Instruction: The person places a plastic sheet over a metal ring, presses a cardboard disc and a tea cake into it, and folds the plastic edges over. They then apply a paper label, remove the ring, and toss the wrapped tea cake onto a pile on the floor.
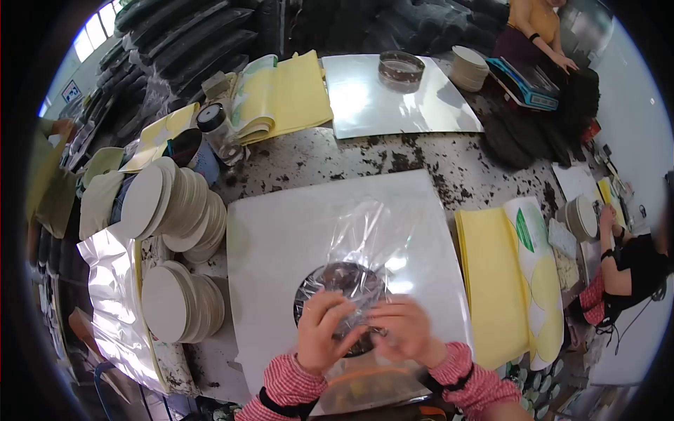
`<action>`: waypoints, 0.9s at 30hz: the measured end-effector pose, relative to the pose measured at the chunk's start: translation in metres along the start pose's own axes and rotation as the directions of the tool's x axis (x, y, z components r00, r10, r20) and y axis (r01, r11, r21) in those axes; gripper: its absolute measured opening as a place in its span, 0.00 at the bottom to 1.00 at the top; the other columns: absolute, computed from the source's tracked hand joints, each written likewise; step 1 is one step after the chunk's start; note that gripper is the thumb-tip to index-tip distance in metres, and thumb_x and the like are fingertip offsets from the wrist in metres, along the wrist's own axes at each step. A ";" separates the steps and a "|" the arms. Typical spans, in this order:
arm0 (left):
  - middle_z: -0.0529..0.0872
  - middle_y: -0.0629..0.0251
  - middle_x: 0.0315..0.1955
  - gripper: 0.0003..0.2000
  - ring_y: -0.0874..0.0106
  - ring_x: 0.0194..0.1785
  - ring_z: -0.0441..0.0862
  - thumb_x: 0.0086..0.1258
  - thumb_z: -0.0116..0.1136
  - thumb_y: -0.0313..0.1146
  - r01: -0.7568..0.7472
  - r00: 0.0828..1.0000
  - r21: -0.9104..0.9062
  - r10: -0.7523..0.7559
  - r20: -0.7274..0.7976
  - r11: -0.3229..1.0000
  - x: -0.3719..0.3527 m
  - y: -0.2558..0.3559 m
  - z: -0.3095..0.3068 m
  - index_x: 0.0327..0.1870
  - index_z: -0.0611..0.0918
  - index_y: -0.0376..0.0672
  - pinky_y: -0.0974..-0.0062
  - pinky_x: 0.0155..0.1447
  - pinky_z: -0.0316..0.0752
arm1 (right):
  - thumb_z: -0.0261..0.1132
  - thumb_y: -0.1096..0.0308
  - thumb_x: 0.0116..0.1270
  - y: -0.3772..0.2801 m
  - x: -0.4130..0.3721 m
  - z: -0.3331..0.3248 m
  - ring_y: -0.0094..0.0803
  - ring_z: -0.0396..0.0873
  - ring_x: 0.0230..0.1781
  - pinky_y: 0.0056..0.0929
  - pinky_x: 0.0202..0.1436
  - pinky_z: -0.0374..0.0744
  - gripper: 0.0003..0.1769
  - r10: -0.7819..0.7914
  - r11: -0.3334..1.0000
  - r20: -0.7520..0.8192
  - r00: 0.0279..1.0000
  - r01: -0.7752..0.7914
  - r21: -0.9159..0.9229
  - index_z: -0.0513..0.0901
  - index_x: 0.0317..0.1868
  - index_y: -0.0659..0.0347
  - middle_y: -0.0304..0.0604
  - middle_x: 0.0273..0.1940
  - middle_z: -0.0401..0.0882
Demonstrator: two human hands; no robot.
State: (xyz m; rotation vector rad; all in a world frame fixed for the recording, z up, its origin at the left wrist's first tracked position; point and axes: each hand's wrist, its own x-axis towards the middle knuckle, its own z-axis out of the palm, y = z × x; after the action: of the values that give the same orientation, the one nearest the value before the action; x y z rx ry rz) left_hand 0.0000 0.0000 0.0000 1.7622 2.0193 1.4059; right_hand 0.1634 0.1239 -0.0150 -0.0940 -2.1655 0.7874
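Clear film (368, 230) stretches outward from the loosely open left hand (324, 331) and blurred right hand (401, 327), grip unclear; dark disc (344, 276) beneath both.

1 dark round disc (342, 274), flat on a pale sheet (270, 242), toward the near edge. 1 clear plastic film (368, 235) over it, creased, bright with glare, spreading past the disc's far and right rim. Disc's near side partly hidden; surface detail obscured by reflections.
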 end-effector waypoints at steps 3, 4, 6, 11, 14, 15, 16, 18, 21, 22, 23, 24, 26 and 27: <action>0.81 0.59 0.49 0.21 0.56 0.57 0.79 0.52 0.77 0.36 0.010 0.998 0.083 -0.015 0.065 0.997 0.001 -0.011 -0.018 0.47 0.82 0.43 0.51 0.68 0.70 | 0.70 0.69 0.63 0.025 0.030 0.038 0.45 0.76 0.62 0.48 0.65 0.75 0.33 0.654 0.704 -0.266 0.708 -0.441 0.557 0.67 0.66 0.66 0.57 0.65 0.70; 0.81 0.59 0.46 0.22 0.57 0.56 0.79 0.52 0.77 0.35 0.043 0.996 0.082 -0.049 0.077 0.996 0.004 -0.007 -0.012 0.47 0.82 0.43 0.52 0.66 0.71 | 0.71 0.67 0.65 0.030 0.056 0.032 0.46 0.75 0.64 0.50 0.67 0.73 0.34 0.739 0.559 -0.166 0.653 -0.456 0.693 0.66 0.67 0.65 0.58 0.65 0.70; 0.79 0.59 0.46 0.27 0.55 0.54 0.78 0.52 0.77 0.32 0.151 0.988 0.091 -0.154 0.026 0.984 0.003 -0.004 -0.001 0.53 0.78 0.41 0.54 0.63 0.75 | 0.73 0.62 0.61 0.012 0.085 0.023 0.48 0.75 0.63 0.50 0.67 0.72 0.39 0.510 0.749 -0.105 0.853 -0.381 0.542 0.67 0.69 0.64 0.56 0.63 0.72; 0.73 0.54 0.54 0.38 0.51 0.60 0.74 0.48 0.79 0.30 0.337 0.733 -0.556 -0.582 -0.352 0.760 -0.016 -0.027 0.007 0.61 0.69 0.41 0.54 0.62 0.75 | 0.67 0.59 0.64 0.006 0.068 0.030 0.49 0.75 0.62 0.51 0.64 0.74 0.25 -0.138 0.944 0.274 0.952 0.042 0.328 0.78 0.58 0.64 0.51 0.59 0.77; 0.77 0.56 0.50 0.30 0.56 0.56 0.78 0.45 0.75 0.25 0.014 0.998 0.039 -0.011 -0.064 0.999 -0.002 -0.009 -0.012 0.53 0.74 0.42 0.56 0.61 0.76 | 0.65 0.69 0.59 0.006 0.049 0.028 0.51 0.75 0.56 0.46 0.59 0.75 0.14 0.022 0.953 0.495 0.869 -0.167 0.251 0.81 0.45 0.65 0.50 0.52 0.79; 0.77 0.56 0.50 0.30 0.56 0.56 0.78 0.45 0.75 0.25 0.011 0.997 0.036 -0.008 -0.079 0.999 -0.002 -0.012 -0.011 0.53 0.74 0.42 0.56 0.61 0.76 | 0.65 0.69 0.59 0.006 0.050 0.029 0.51 0.75 0.56 0.46 0.59 0.75 0.14 0.014 0.956 0.501 0.865 -0.158 0.246 0.81 0.45 0.65 0.50 0.52 0.79; 0.77 0.56 0.49 0.28 0.56 0.55 0.78 0.46 0.75 0.25 0.034 0.998 0.021 -0.033 -0.045 0.999 -0.003 -0.016 -0.010 0.51 0.75 0.41 0.56 0.62 0.76 | 0.65 0.70 0.59 0.006 0.052 0.032 0.50 0.74 0.57 0.45 0.60 0.74 0.14 0.019 0.958 0.480 0.877 -0.153 0.241 0.81 0.45 0.65 0.49 0.51 0.79; 0.79 0.53 0.48 0.34 0.54 0.56 0.78 0.46 0.77 0.28 0.108 0.989 -0.032 -0.110 -0.103 0.994 -0.008 -0.015 -0.004 0.57 0.74 0.38 0.59 0.62 0.77 | 0.65 0.71 0.57 0.005 0.055 0.033 0.48 0.74 0.57 0.44 0.61 0.74 0.14 0.030 0.963 0.457 0.889 -0.149 0.225 0.81 0.45 0.66 0.50 0.48 0.80; 0.78 0.50 0.51 0.45 0.51 0.57 0.76 0.46 0.78 0.29 0.194 0.973 -0.050 -0.199 -0.119 0.980 0.009 -0.006 -0.011 0.69 0.67 0.34 0.61 0.63 0.75 | 0.66 0.71 0.59 0.004 0.057 0.030 0.50 0.76 0.55 0.46 0.61 0.75 0.13 -0.026 0.975 0.501 0.865 -0.089 0.203 0.81 0.44 0.66 0.51 0.48 0.81; 0.74 0.48 0.57 0.54 0.48 0.60 0.74 0.47 0.78 0.30 0.033 0.992 -0.016 -0.031 0.121 0.999 0.006 -0.020 -0.016 0.76 0.56 0.32 0.62 0.65 0.73 | 0.66 0.71 0.59 0.003 0.052 0.027 0.50 0.76 0.55 0.46 0.61 0.75 0.13 -0.042 0.978 0.521 0.853 -0.071 0.195 0.81 0.44 0.66 0.51 0.48 0.81; 0.74 0.48 0.57 0.54 0.48 0.60 0.74 0.47 0.78 0.30 0.028 0.996 -0.017 -0.026 0.087 0.999 0.004 -0.016 -0.016 0.76 0.56 0.32 0.62 0.65 0.73 | 0.65 0.69 0.62 0.002 0.043 0.023 0.49 0.78 0.54 0.46 0.61 0.76 0.11 -0.033 0.975 0.454 0.890 -0.071 0.210 0.81 0.43 0.66 0.51 0.48 0.81; 0.72 0.47 0.58 0.54 0.48 0.61 0.74 0.47 0.79 0.31 0.144 0.988 -0.020 -0.143 0.067 0.989 -0.001 -0.012 -0.016 0.76 0.55 0.31 0.62 0.65 0.73 | 0.64 0.67 0.66 0.000 0.039 0.019 0.49 0.79 0.53 0.47 0.61 0.77 0.10 -0.028 0.971 0.381 0.924 -0.066 0.230 0.82 0.42 0.66 0.51 0.49 0.82; 0.72 0.47 0.58 0.55 0.50 0.61 0.74 0.47 0.81 0.33 0.209 0.972 -0.097 -0.218 -0.093 0.973 0.001 -0.009 -0.013 0.75 0.56 0.29 0.61 0.65 0.73 | 0.61 0.62 0.72 -0.002 0.037 -0.012 0.48 0.81 0.51 0.48 0.61 0.77 0.14 0.272 0.894 -0.023 0.962 -0.244 0.375 0.82 0.44 0.65 0.52 0.51 0.82; 0.72 0.47 0.58 0.55 0.50 0.61 0.74 0.47 0.81 0.33 0.212 0.970 -0.103 -0.222 -0.102 0.972 0.001 -0.011 -0.007 0.75 0.56 0.29 0.61 0.65 0.73 | 0.60 0.57 0.74 0.019 0.035 -0.029 0.46 0.76 0.59 0.48 0.66 0.73 0.20 0.341 0.814 -0.245 0.908 -0.155 0.560 0.79 0.55 0.65 0.54 0.58 0.78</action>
State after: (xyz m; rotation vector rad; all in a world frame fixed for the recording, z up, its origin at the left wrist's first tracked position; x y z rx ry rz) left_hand -0.0122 -0.0024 -0.0030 1.4059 2.0906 1.5302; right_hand 0.1571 0.1650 0.0112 -0.2179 -1.5634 1.3960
